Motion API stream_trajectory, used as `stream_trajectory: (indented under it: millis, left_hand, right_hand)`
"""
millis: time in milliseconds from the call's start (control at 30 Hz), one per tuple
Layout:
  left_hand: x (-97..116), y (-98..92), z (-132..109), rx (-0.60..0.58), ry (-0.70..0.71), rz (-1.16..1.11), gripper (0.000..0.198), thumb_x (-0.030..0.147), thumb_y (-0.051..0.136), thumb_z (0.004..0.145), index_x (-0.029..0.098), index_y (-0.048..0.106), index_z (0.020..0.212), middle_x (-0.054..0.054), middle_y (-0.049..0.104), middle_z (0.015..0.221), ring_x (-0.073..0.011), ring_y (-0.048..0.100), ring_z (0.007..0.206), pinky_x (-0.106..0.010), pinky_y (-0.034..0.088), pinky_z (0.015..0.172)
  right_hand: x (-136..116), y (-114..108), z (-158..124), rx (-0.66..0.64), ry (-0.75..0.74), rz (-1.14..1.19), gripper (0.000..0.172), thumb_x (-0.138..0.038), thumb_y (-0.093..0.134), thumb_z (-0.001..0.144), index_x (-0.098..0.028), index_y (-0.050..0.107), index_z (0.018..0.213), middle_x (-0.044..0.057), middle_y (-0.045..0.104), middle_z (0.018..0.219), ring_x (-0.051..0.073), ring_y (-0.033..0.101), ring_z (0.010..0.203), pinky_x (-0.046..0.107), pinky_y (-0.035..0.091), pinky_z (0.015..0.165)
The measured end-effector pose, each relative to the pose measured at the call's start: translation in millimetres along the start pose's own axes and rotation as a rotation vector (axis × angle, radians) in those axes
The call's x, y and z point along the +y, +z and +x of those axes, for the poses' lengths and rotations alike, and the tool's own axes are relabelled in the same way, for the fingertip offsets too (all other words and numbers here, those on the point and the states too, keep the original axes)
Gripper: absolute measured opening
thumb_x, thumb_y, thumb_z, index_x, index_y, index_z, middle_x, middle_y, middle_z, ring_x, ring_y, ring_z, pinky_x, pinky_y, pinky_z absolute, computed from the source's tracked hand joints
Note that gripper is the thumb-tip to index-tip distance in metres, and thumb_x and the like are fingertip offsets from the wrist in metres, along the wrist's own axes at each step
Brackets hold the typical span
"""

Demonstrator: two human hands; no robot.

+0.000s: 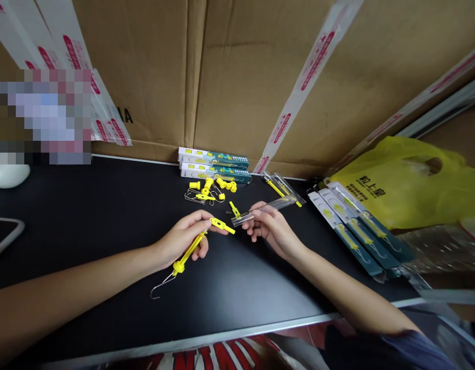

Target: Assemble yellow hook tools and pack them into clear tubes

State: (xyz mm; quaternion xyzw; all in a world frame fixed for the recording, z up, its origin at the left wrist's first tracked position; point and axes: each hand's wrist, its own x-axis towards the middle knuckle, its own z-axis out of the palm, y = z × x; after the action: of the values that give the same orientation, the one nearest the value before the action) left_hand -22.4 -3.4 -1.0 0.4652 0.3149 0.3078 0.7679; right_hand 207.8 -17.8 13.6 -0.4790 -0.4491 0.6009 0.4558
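My left hand (193, 234) pinches a yellow spring scale core (189, 254) near its top, between thumb and fingers. A wire hook (157, 290) dangles from the core's lower end, over the black table. The core's narrow yellow tip (222, 226) points right, toward the tube. In my right hand (270, 226) is a clear plastic tube (281, 203), tilted, its near end close to the yellow tip but apart from it. Just behind that end lie a loose yellow piece (234, 209) and a small spring (229, 211).
Yellow caps (208, 184) and wire hooks (193, 195) lie piled before two stacked boxes (214, 172). More clear tubes (286, 186) rest at the back right. Several packaged spring scales (353, 231) and a yellow plastic bag (410, 180) stand right. A phone (4, 236) is at left.
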Motion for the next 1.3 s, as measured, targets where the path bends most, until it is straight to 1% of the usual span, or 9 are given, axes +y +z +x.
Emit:
stream_trajectory:
  millis: [167, 333, 400, 600, 733, 867, 1000, 1167, 1300]
  left_hand:
    - [-1, -1.9, 0, 0.014, 0.023, -0.024, 0.016, 0.032, 0.054, 0.09, 0.019, 0.044, 0.092, -0.004, 0.069, 0.099, -0.0033, 0.055, 0.04, -0.012, 0.033, 0.031]
    - [0, 0.6, -1, 0.083, 0.014, -0.016, 0.019, 0.03, 0.059, 0.087, 0.019, 0.043, 0.087, 0.007, 0.06, 0.067, -0.002, 0.049, 0.034, -0.01, 0.032, 0.03]
    - [0, 1.8, -1, 0.1, 0.022, -0.007, 0.019, 0.028, 0.059, 0.087, 0.019, 0.043, 0.085, 0.008, 0.057, 0.063, -0.0013, 0.046, 0.034, -0.01, 0.033, 0.03]
    - [-4, 2.9, 1, 0.121, 0.076, 0.008, 0.021, 0.032, 0.06, 0.085, 0.017, 0.046, 0.083, 0.001, 0.063, 0.085, -0.0016, 0.052, 0.043, -0.01, 0.036, 0.031]
    - [-5, 3.7, 1, 0.043, 0.048, 0.13, 0.025, 0.038, 0.06, 0.085, 0.018, 0.046, 0.083, 0.0, 0.063, 0.088, -0.0032, 0.053, 0.042, -0.011, 0.034, 0.028]
    - [-6, 3.3, 1, -0.074, 0.008, 0.274, 0.022, 0.041, 0.051, 0.09, 0.019, 0.047, 0.093, 0.001, 0.064, 0.071, -0.0018, 0.04, 0.032, -0.01, 0.025, 0.026]
    - [-4, 1.9, -1, -0.173, -0.04, 0.249, 0.015, 0.035, 0.038, 0.093, 0.022, 0.037, 0.101, 0.0, 0.066, 0.064, -0.004, 0.033, 0.032, -0.011, 0.021, 0.028]
    - [4, 0.8, -3, -0.309, -0.102, 0.227, 0.03, 0.023, 0.035, 0.086, 0.02, 0.031, 0.116, -0.009, 0.072, 0.086, -0.0059, 0.038, 0.04, -0.014, 0.026, 0.033]
    - [2, 3.1, -6, -0.297, -0.123, 0.188, 0.044, 0.018, 0.043, 0.079, 0.021, 0.031, 0.121, -0.012, 0.067, 0.106, -0.0055, 0.047, 0.048, -0.015, 0.026, 0.037]
  right_hand:
    - [1, -2, 0, -0.063, 0.033, 0.091, 0.026, -0.037, 0.065, 0.08, -0.02, 0.047, 0.085, 0.002, 0.069, 0.067, 0.012, 0.06, 0.053, 0.018, 0.049, 0.042]
    - [1, 1, -3, -0.12, 0.013, 0.087, 0.029, -0.037, 0.068, 0.079, -0.021, 0.047, 0.089, 0.003, 0.072, 0.072, 0.013, 0.064, 0.055, 0.019, 0.052, 0.042]
    - [3, 3, -5, -0.141, -0.023, 0.053, 0.029, -0.037, 0.068, 0.08, -0.02, 0.048, 0.091, 0.005, 0.074, 0.077, 0.013, 0.066, 0.059, 0.02, 0.053, 0.044]
    - [14, 8, -13, -0.145, -0.339, -0.165, 0.025, -0.028, 0.071, 0.079, -0.018, 0.053, 0.092, 0.005, 0.072, 0.082, 0.015, 0.071, 0.067, 0.022, 0.057, 0.05]
    - [17, 9, -18, -0.102, -0.441, -0.257, 0.025, -0.024, 0.073, 0.078, -0.019, 0.055, 0.096, 0.004, 0.068, 0.088, 0.015, 0.072, 0.072, 0.023, 0.059, 0.054]
    - [15, 8, -16, -0.095, -0.416, -0.221, 0.024, -0.027, 0.072, 0.079, -0.018, 0.057, 0.097, 0.003, 0.067, 0.085, 0.015, 0.071, 0.069, 0.022, 0.058, 0.051]
    - [13, 7, -10, -0.157, -0.313, -0.18, 0.025, -0.032, 0.07, 0.08, -0.016, 0.059, 0.097, 0.004, 0.066, 0.08, 0.014, 0.068, 0.066, 0.023, 0.057, 0.05]
    - [16, 8, -8, -0.325, -0.2, -0.143, 0.027, -0.036, 0.065, 0.085, -0.016, 0.059, 0.102, 0.004, 0.066, 0.082, 0.013, 0.067, 0.065, 0.021, 0.056, 0.048]
    - [15, 9, -8, -0.351, -0.179, -0.132, 0.027, -0.039, 0.062, 0.086, -0.016, 0.059, 0.101, 0.003, 0.065, 0.081, 0.013, 0.066, 0.064, 0.021, 0.055, 0.048]
